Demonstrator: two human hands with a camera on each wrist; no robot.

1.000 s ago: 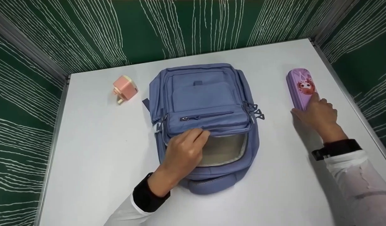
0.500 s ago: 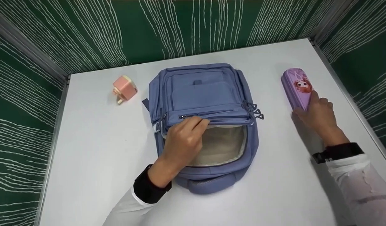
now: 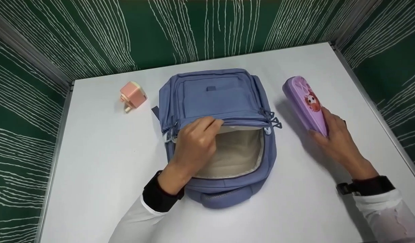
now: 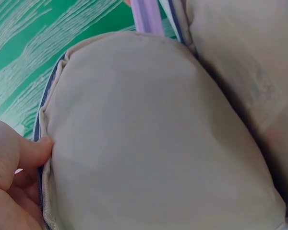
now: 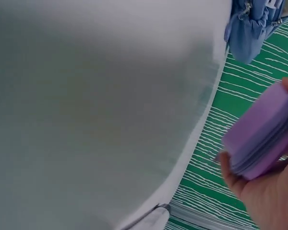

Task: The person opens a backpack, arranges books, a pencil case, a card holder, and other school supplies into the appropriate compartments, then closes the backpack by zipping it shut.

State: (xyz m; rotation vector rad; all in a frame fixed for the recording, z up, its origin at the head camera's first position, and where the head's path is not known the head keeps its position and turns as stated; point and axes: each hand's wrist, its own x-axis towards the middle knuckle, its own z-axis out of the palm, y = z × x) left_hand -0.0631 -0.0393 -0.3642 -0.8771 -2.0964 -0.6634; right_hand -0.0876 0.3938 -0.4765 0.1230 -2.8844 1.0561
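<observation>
A blue backpack lies on the white table with its main compartment unzipped, showing the beige lining. My left hand pinches the zippered edge of the front flap and holds it up. In the left wrist view the thumb presses on the rim of the beige inner flap. To the right of the bag, my right hand grips the near end of a purple pencil case with a red-haired cartoon figure on its lid. The case is tilted toward the bag. Its zipper side shows in the right wrist view.
A pink plug adapter sits at the table's back left. Triangular zipper pulls stick out from the backpack's right side. Green walls with white streaks enclose the white table at the back and both sides.
My right hand has lifted the pencil case and brought it left, toward the backpack. My left hand has raised the flap farther back, so the opening is wider.
</observation>
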